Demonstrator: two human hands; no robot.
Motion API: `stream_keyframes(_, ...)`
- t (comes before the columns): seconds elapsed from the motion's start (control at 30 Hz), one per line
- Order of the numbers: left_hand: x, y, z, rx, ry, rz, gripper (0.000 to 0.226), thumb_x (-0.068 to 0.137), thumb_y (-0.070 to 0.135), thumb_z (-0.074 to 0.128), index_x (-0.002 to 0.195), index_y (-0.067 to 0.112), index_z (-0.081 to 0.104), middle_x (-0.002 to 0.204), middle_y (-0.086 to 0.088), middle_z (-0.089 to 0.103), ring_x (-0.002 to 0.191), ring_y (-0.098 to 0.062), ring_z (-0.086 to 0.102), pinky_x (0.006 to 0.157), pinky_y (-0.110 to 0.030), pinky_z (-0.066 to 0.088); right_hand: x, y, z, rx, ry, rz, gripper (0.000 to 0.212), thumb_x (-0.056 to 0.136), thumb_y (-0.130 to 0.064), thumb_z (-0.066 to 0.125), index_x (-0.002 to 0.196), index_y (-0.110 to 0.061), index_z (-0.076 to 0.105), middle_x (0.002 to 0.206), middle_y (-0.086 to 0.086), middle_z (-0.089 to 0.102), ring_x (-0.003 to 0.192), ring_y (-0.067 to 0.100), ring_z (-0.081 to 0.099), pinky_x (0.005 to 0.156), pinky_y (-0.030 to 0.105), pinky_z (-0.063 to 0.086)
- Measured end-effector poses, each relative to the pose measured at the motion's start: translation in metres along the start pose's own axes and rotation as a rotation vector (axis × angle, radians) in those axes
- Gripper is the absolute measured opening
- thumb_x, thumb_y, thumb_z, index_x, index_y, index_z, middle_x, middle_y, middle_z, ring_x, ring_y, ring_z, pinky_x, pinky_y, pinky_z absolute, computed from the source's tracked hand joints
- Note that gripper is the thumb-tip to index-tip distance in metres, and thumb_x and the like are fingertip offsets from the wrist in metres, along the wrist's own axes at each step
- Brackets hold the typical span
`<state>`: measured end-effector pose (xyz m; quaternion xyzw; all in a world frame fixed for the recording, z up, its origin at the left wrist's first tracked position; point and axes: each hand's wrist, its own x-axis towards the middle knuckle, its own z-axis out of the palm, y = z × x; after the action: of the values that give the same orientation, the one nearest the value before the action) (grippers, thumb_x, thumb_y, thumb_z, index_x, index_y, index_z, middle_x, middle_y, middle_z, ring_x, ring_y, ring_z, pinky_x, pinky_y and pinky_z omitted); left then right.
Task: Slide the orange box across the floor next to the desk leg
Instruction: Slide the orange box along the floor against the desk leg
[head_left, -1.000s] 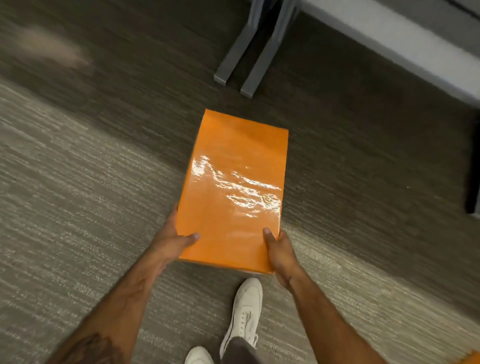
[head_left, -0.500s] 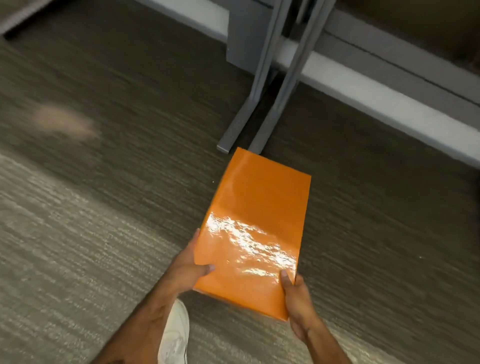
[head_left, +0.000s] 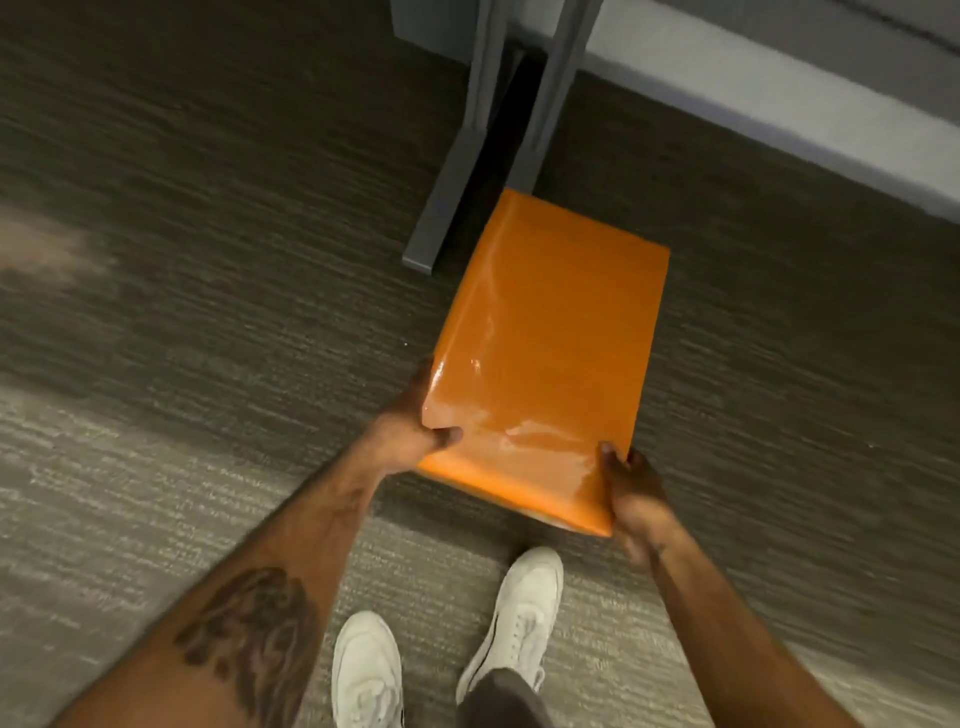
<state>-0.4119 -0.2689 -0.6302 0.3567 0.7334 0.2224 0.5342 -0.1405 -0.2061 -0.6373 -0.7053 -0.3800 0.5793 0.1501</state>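
Observation:
A glossy orange box (head_left: 545, 343) lies flat on the carpet, long side pointing away from me. My left hand (head_left: 410, 431) grips its near left corner, thumb on top. My right hand (head_left: 636, 493) holds the near right corner. The box's far end covers the foot of the right grey desk leg (head_left: 558, 98). The left desk leg's foot (head_left: 441, 213) lies just to the box's left, apart from it.
Dark grey carpet (head_left: 208, 208) stretches to the left, with a lighter strip nearer me. A pale baseboard (head_left: 779, 104) runs along the wall at the upper right. My two white shoes (head_left: 519, 613) stand just behind the box.
The box has travelled forward across the carpet with both hands on it, from well short of the desk legs to right against them. My feet stepped up behind it.

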Motion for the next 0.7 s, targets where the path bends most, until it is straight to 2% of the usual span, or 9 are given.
stream_keyframes(0.07,0.017,0.01,0.008,0.071,-0.05,-0.066,0.106,0.087,0.031,0.073,0.153,0.047,-0.008,0.164,0.006,0.019,0.115,-0.028,0.056,0.075,-0.043,0.063,0.021,-0.001,-0.01,0.0,0.003,-0.004,0.036,0.103,-0.037,0.048,0.134,-0.019,0.053,0.136,0.01,0.062,0.114,0.032,0.062,0.103,0.052,0.049)
stream_keyframes(0.1,0.026,0.014,0.012,0.105,-0.057,-0.07,0.104,0.087,0.033,0.072,0.152,0.05,-0.007,0.164,0.003,0.023,0.109,-0.028,0.058,0.067,-0.045,0.064,0.033,0.0,-0.016,-0.003,-0.015,-0.008,0.038,0.104,-0.035,0.047,0.136,-0.016,0.052,0.138,0.01,0.06,0.115,0.03,0.061,0.101,0.048,0.048)
stream_keyframes(0.13,0.035,0.016,0.016,0.116,-0.061,-0.047,0.1,0.088,0.034,0.072,0.152,0.05,-0.003,0.161,0.001,0.031,0.109,-0.03,0.06,0.065,-0.046,0.064,0.045,0.001,-0.021,-0.009,-0.027,-0.015,0.04,0.104,-0.034,0.046,0.139,-0.014,0.051,0.14,0.01,0.059,0.116,0.03,0.06,0.1,0.046,0.047)
stream_keyframes(0.23,0.052,0.027,0.029,0.033,-0.081,0.036,0.09,0.089,0.031,0.071,0.154,0.045,0.01,0.15,-0.002,0.046,0.122,-0.034,0.057,0.067,-0.037,0.06,0.074,-0.001,-0.037,-0.019,-0.01,-0.004,0.05,0.104,-0.035,0.046,0.149,-0.012,0.043,0.147,0.012,0.053,0.13,0.032,0.054,0.11,0.051,0.042)
stream_keyframes(0.3,0.063,0.031,0.035,-0.027,-0.103,0.027,0.089,0.089,0.03,0.071,0.153,0.046,0.011,0.154,0.0,0.042,0.126,-0.031,0.053,0.07,-0.038,0.059,0.09,-0.004,-0.043,-0.001,-0.02,0.018,0.051,0.104,-0.034,0.046,0.15,-0.013,0.041,0.149,0.012,0.051,0.133,0.033,0.051,0.112,0.053,0.039)
stream_keyframes(0.4,0.087,0.039,0.044,-0.031,-0.095,-0.025,0.091,0.088,0.029,0.072,0.151,0.05,0.009,0.161,0.002,0.031,0.124,-0.028,0.052,0.067,-0.043,0.059,0.116,-0.011,-0.05,0.073,-0.051,0.052,0.049,0.104,-0.032,0.045,0.15,-0.015,0.039,0.149,0.009,0.051,0.123,0.025,0.055,0.102,0.046,0.043)
stream_keyframes(0.53,0.13,0.035,0.057,0.023,-0.076,-0.031,0.099,0.088,0.027,0.073,0.155,0.044,0.001,0.163,-0.005,0.026,0.131,-0.04,0.05,0.057,-0.036,0.058,0.153,-0.013,-0.054,0.1,-0.05,0.057,0.042,0.105,-0.03,0.043,0.145,-0.017,0.044,0.137,0.002,0.055,0.097,0.013,0.061,0.094,0.042,0.043)
stream_keyframes(0.63,0.158,0.031,0.061,-0.003,-0.075,-0.033,0.1,0.088,0.025,0.072,0.155,0.043,0.0,0.164,-0.006,0.023,0.133,-0.042,0.047,0.058,-0.037,0.057,0.178,-0.014,-0.052,0.115,-0.087,0.056,0.042,0.105,-0.032,0.043,0.146,-0.02,0.043,0.127,-0.003,0.059,0.096,0.01,0.062,0.092,0.041,0.045)
stream_keyframes(0.7,0.174,0.03,0.063,-0.004,-0.084,-0.011,0.101,0.089,0.023,0.07,0.155,0.044,-0.004,0.164,-0.007,0.023,0.13,-0.042,0.049,0.063,-0.041,0.059,0.193,-0.015,-0.051,0.121,-0.114,0.054,0.045,0.105,-0.034,0.044,0.147,-0.02,0.042,0.129,-0.002,0.061,0.103,0.015,0.063,0.095,0.045,0.046)
